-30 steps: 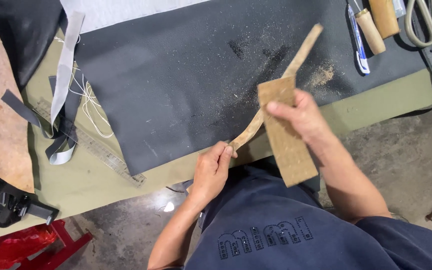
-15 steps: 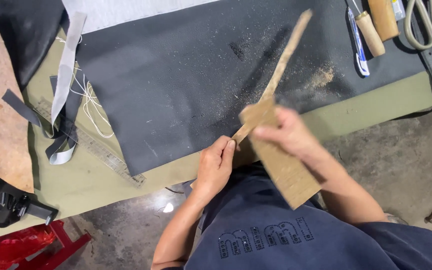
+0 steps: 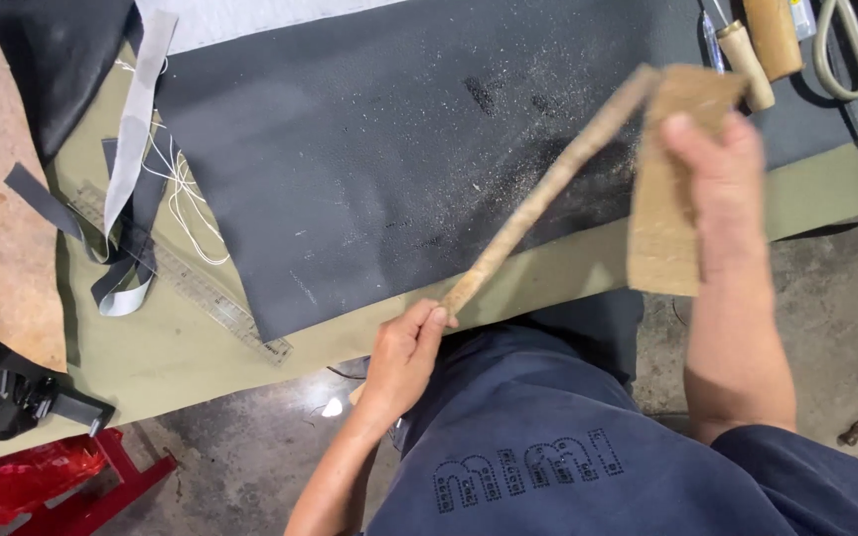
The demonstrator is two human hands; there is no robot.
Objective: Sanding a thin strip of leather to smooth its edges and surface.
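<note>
Two hands work one wooden stick (image 3: 538,203): the left hand (image 3: 404,357) is curled tight round its near end, while the right hand (image 3: 712,179) pinches a tan sanding sheet (image 3: 667,228) at its far tip. Beneath lies a dusty dark mat (image 3: 369,169).

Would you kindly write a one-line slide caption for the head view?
Left hand holds a long tan stick over a dark grey mat; right hand presses a tan sanding sheet against its tip.

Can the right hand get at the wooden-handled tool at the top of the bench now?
Probably not at once: the right hand already grips a sanding block. The wooden-handled tool lies close, nothing between.
</note>
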